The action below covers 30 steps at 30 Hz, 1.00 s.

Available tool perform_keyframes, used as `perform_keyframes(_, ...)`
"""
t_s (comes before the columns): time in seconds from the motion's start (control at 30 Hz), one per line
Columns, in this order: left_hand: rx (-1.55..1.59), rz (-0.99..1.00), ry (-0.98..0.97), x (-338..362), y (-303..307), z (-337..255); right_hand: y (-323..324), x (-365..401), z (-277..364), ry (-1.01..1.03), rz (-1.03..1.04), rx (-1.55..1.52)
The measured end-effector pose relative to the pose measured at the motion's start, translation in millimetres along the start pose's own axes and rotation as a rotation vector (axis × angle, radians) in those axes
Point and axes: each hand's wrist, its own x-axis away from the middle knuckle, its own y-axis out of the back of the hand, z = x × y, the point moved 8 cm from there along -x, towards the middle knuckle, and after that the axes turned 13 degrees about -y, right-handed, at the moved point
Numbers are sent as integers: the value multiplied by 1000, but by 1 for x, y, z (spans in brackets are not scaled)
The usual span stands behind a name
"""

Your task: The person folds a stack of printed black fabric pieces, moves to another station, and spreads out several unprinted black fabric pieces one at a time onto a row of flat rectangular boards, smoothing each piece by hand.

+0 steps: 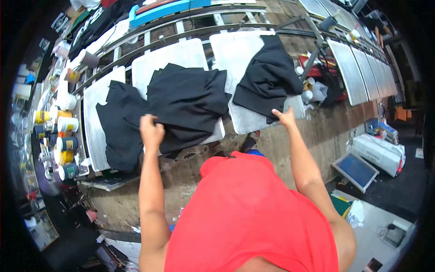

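Two hands work at two black garments. The left hand [152, 130] is curled into a fist on the near edge of the middle black garment [190, 104], with cloth bunched inside the grip. The right hand [285, 118] reaches well out to the side, its fingers bent on the near corner of the right black garment [267, 77]. Whether it pinches the cloth or only presses on it cannot be told from here.

The middle black garment lies rumpled across the middle worktop [176, 56], a pale rounded board, and spills over its near end. The right black garment lies folded and creased on the right worktop [233, 50], leaving much of that board bare. A left black garment [120, 122] drapes over the left worktop [93, 127] and touches the middle one.

Judging by the folds and sag, the cloth is soft, light and limp. It should slide readily over the smooth boards and give no stiffness to push against. A hem or corner taken in a full pinch looks like the surest hold.

Beyond the boards runs a curved metal rail [181, 34]. Ink tubs [67, 124] crowd the far left, and a framed screen [355, 170] lies on the floor [190, 172] to the right.
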Motion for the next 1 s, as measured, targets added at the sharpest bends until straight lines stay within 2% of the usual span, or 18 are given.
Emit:
perform_keyframes(0.03,-15,-99,12,-10,20,14,-9,25,12,-130,209,-1)
perform_keyframes(0.07,-50,-139,58,-19,36,22,-13,16,8,-138,206,-18)
perform_keyframes(0.1,-50,8,40,-29,39,26,-14,2,21,61,110,9)
perform_keyframes(0.13,-85,254,97,-36,35,27,-7,11,51,259,7,38)
perform_keyframes(0.17,-109,335,78,-37,38,15,1,12,69,285,96,-75)
perform_keyframes(0.2,-133,416,63,-45,43,-15,23,51,121,311,185,-185)
perform_keyframes(0.27,90,375,-119,-70,33,-75,75,132,218,690,197,-396)
perform_keyframes(0.33,455,351,-66,-91,12,-148,109,198,279,775,377,-554)
perform_keyframes(0.4,660,273,-165,-102,-14,-219,142,253,319,939,356,-494)
perform_keyframes(0.47,907,224,-181,-112,-40,-278,165,276,340,1048,380,-599)
perform_keyframes(0.53,933,19,-331,-133,-45,-324,190,292,348,1118,346,-698)
perform_keyframes(0.67,916,51,-354,-156,-78,-347,262,310,337,1084,-59,-870)
perform_keyframes(0.73,969,118,-300,-162,-81,-348,288,309,333,1136,-54,-977)
perform_keyframes(0.77,940,13,-352,-168,-72,-351,297,302,327,1103,-63,-1050)
perform_keyframes(0.8,958,-1,-383,-172,-59,-353,305,304,323,1109,-82,-1050)
perform_keyframes(0.87,905,177,-394,-181,-49,-350,320,300,312,1035,-96,-1170)
perform_keyframes(0.93,891,206,-381,-194,-26,-343,341,286,297,988,-92,-1196)
perform_keyframes(1.0,900,228,-518,-205,1,-345,356,268,289,857,-86,-1167)
